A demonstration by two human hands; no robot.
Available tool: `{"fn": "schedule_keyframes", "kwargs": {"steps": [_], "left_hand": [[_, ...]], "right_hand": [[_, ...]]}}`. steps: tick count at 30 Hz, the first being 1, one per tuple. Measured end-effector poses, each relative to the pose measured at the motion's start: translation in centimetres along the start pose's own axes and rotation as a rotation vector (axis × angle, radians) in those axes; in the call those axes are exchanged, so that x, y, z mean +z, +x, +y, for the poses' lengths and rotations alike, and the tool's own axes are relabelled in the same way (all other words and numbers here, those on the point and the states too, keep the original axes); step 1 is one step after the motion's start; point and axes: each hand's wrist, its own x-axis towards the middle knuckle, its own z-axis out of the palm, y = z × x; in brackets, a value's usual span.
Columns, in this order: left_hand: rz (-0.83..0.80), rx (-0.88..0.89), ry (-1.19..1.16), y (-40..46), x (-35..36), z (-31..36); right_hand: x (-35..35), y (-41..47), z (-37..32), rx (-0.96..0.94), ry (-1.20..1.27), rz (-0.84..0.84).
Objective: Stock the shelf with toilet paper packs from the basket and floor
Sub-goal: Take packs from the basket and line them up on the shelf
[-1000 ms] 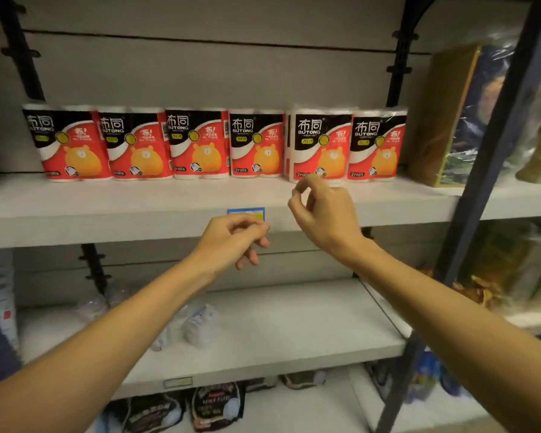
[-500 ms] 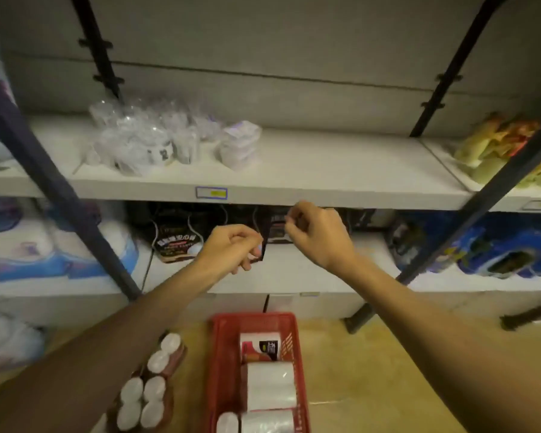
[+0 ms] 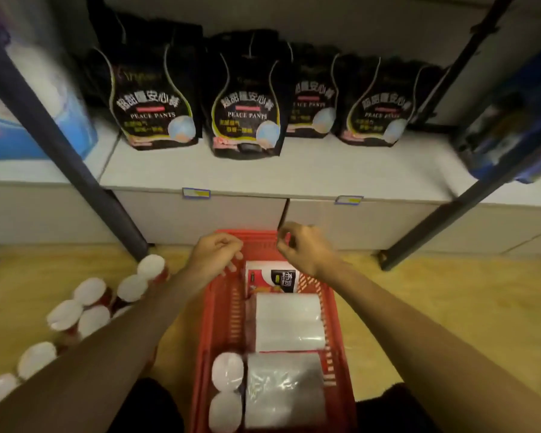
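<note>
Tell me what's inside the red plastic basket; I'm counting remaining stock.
The red plastic basket holds wrapped toilet paper packs: one with a red-and-black label, two lying sideways, one on end. Anything beneath them is hidden.

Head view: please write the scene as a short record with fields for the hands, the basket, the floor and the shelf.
left hand: left hand over the basket's far end, fingers loosely curled, holds nothing
right hand: right hand beside it, also empty
basket: red basket on the floor, with toilet paper packs inside
floor: more packs lie left of the basket
shelf: lowest shelf carries black bags, no toilet paper seen there
</note>
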Motion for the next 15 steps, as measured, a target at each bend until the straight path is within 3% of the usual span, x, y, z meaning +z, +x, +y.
{"fn": "schedule_keyframes", "kwargs": {"steps": [8, 12, 15], "left_hand": [[-0.106, -0.058, 0.092, 2.0, 2.7, -13.2], [-0.193, -0.107, 0.190, 1.7, 3.2, -16.6], [-0.226, -0.042, 0.277, 1.6, 4.3, -17.7]], "right_hand": [[12.7, -0.3, 7.2, 0.212, -0.062, -0.306], [15.8, -0.8, 8.7, 0.224, -0.111, -0.464], [17.0, -0.8, 9.2, 0.229, -0.226, -0.552]]}}
